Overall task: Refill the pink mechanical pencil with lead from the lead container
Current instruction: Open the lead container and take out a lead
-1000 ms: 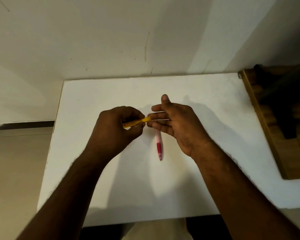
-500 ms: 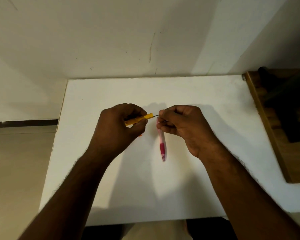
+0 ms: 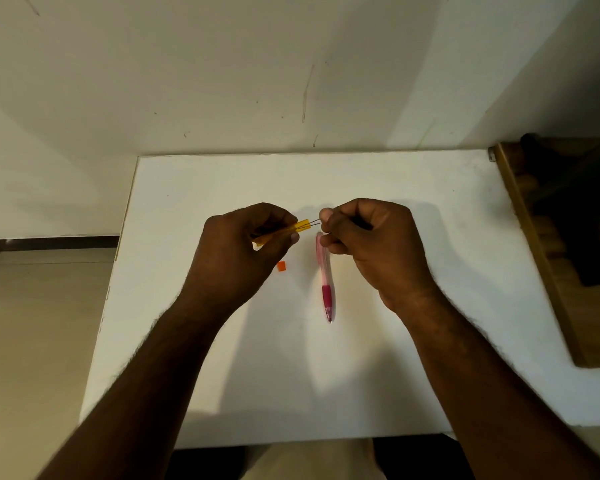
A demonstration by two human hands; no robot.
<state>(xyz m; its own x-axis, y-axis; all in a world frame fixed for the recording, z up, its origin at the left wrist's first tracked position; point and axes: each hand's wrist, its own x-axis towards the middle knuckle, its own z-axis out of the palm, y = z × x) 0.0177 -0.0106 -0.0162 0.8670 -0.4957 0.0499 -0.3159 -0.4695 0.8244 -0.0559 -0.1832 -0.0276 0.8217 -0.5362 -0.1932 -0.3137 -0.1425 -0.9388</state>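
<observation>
The fingers [image 3: 329, 233] of the right hand [image 3: 371, 244] were pinched shut on the thin dark leads [image 3: 314, 222] that stuck out of the open end of the yellow lead container [image 3: 284, 231]. The left hand [image 3: 243, 251] was curled around the container's other end, thumb and fingertips closed on it, holding it tilted up toward the right, above the table. The two hands were close together, with only the short bare stretch of lead between them.

The pink pencil [image 3: 325, 278] lay flat on the white table [image 3: 395, 358], just below the right hand's knuckles, its tip pointing toward the person and its top end partly hidden by the fingers. A small orange cap [image 3: 281, 266] lay on the table beside the left hand, near the pencil but apart from it.

The table's far edge met the wall [image 3: 257, 81]; its left edge dropped to the floor. A wooden piece [image 3: 548, 271] ran along the right edge. The tabletop was bare toward the near edge and on both sides of the hands.
</observation>
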